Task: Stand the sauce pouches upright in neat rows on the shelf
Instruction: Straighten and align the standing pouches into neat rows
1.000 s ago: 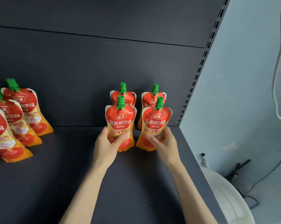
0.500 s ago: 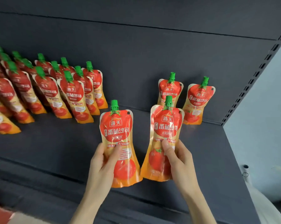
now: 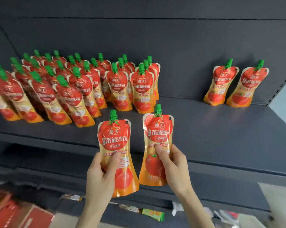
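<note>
Both forearms are reaching up from below the shelf (image 3: 204, 139). The left hand (image 3: 101, 176) is gripping the left pouch (image 3: 116, 142) by its lower half, thumb lying across the front, fingers (image 3: 97, 162) curling round its left edge. The right hand (image 3: 173, 167) is pinching the right pouch (image 3: 158, 134) at its waist, thumb in front, fingers wrapping behind. Both pouches are being held upright, caps up, side by side, apart, before the shelf's front edge. Rows (image 3: 73, 91) are standing at the shelf's left, and 2 more (image 3: 221, 86) at back right.
</note>
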A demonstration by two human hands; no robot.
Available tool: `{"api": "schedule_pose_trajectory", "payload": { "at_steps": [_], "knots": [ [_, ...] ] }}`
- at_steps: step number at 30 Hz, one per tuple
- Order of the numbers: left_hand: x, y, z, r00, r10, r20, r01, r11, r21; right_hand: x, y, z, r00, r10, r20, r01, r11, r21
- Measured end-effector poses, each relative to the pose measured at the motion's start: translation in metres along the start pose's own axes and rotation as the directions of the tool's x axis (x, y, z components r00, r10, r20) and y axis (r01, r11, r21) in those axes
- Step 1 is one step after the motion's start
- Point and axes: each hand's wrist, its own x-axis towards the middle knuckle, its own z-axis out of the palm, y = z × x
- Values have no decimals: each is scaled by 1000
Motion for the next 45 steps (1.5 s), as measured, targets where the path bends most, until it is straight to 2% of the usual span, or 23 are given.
{"api": "schedule_pose_trajectory", "payload": {
  "at_steps": [7, 12, 19, 25, 29, 32, 35, 38, 45],
  "knots": [
    [48, -2, -47, 987, 35, 159, -29, 999, -36, 3, -8, 56, 995, -44, -92, 40, 998, -52],
    [94, -2, -46, 971, 96, 220, -77, 993, -93, 34, -14, 71, 986, -97, -135, 85, 992, -91],
    [155, -1, -28, 948, 204, 246, -194, 979, -66, 91, -13, 75, 964, -175, -201, 155, 982, -108],
    [203, -7, -2, 937, 230, 264, -211, 973, -96, 142, -10, 73, 952, -234, -198, 212, 969, -129],
    [214, -17, 4, 917, 217, 335, -194, 976, -100, 154, 0, 73, 957, -234, -171, 222, 971, -86],
    [217, -26, -1, 893, 202, 402, -204, 978, -38, 154, 9, 70, 962, -238, -131, 220, 966, -136],
    [216, -28, -2, 905, 239, 351, -269, 962, 39, 151, 14, 71, 957, -253, -144, 220, 952, -213],
    [217, -29, 0, 928, 249, 276, -272, 961, 48, 152, 16, 72, 941, -275, -199, 217, 938, -272],
    [220, -32, 6, 930, 307, 201, -334, 935, 116, 155, 15, 77, 930, -290, -224, 192, 907, -374]
  ]
}}
